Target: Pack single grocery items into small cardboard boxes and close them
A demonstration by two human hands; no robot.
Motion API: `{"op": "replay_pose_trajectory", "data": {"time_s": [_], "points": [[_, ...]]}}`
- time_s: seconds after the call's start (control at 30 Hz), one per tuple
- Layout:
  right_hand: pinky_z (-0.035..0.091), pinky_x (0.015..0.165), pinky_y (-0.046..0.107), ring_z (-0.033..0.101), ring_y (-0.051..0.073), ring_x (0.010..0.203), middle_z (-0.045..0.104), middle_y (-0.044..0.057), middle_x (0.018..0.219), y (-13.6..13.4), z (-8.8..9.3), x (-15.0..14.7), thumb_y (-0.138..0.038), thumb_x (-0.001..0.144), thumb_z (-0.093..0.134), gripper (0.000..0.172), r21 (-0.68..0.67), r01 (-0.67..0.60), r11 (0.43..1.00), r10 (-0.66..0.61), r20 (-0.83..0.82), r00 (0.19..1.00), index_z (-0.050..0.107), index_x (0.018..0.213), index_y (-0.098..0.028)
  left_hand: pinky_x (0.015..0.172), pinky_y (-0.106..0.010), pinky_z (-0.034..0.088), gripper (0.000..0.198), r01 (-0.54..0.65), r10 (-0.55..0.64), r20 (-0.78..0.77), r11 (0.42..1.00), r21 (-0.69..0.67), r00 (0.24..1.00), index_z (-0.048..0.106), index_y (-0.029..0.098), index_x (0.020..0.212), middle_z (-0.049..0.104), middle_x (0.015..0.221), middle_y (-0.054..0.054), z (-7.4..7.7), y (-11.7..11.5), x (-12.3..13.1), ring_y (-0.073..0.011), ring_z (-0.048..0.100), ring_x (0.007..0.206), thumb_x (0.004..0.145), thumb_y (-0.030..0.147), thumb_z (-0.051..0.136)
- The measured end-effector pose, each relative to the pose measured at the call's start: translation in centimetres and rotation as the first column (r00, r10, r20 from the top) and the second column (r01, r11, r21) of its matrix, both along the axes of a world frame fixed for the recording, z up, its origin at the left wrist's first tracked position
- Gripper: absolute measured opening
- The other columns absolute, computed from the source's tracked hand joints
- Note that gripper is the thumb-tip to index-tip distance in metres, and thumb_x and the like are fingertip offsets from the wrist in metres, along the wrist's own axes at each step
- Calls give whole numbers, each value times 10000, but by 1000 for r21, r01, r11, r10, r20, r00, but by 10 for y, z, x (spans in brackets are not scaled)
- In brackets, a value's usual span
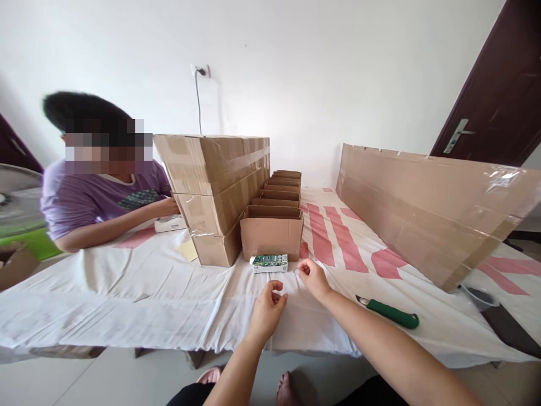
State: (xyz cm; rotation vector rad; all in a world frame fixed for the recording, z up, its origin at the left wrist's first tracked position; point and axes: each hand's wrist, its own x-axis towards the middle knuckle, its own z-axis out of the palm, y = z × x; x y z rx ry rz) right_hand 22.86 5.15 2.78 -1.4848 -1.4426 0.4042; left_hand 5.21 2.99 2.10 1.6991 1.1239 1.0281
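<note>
Spreading wide, the table [147, 316] is bearing stacked boxes [228, 186], an open box [271, 238] standing just beside them. The left hand [269, 309] is curling loosely, thumb and fingers apart; the right hand [313, 277] is closing near a small carton [269, 263], lying just in front of the open box, and pinching a tiny pale thing [295, 272], hard to identify.

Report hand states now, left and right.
Left hand: open, fingers loosely curled, nothing visible in it.
Right hand: closed in a pinch near the green-and-white carton; anything held is too small to tell.
</note>
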Motion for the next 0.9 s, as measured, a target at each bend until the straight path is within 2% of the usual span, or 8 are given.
{"op": "replay_pose_trajectory", "data": {"time_s": [0.13,0.3,0.43,0.7,0.9], "points": [[491,663,306,628,180,670,638,-18,703,41,12,14,-196,729,587,100,4,97,995,-97,64,993,512,777,-243,611,-292,451,170,-4,6,-59,999,42,998,561,193,924,594,710,11,5,-2,2,-166,599,621,778,277,546],[445,647,300,612,195,690,609,-18,722,66,19,11,-207,732,601,155,24,201,979,-202,153,967,463,788,-253,673,-317,479,142,45,-32,-122,993,105,992,596,202,900,615,864,-31,10,-4,3,-171,621,691,783,256,536],[423,645,293,583,189,680,584,-23,727,74,22,14,-224,725,623,191,36,244,969,-246,198,949,440,774,-253,697,-327,494,139,67,-46,-156,989,133,987,588,205,915,613,924,-42,9,-3,0,-174,632,724,799,246,524],[447,671,284,615,175,711,627,-21,752,72,15,27,-182,751,578,112,42,199,979,-203,226,953,502,807,-242,737,-330,508,132,125,-91,-220,981,147,971,582,218,922,619,1037,-58,10,-6,-1,-165,636,755,803,193,532],[455,669,298,621,188,718,640,-9,762,76,15,31,-173,762,599,120,32,227,973,-228,237,944,513,807,-242,764,-345,510,181,156,-112,-262,976,152,959,594,221,968,617,1089,-68,8,-8,2,-174,636,780,802,174,539]]}}
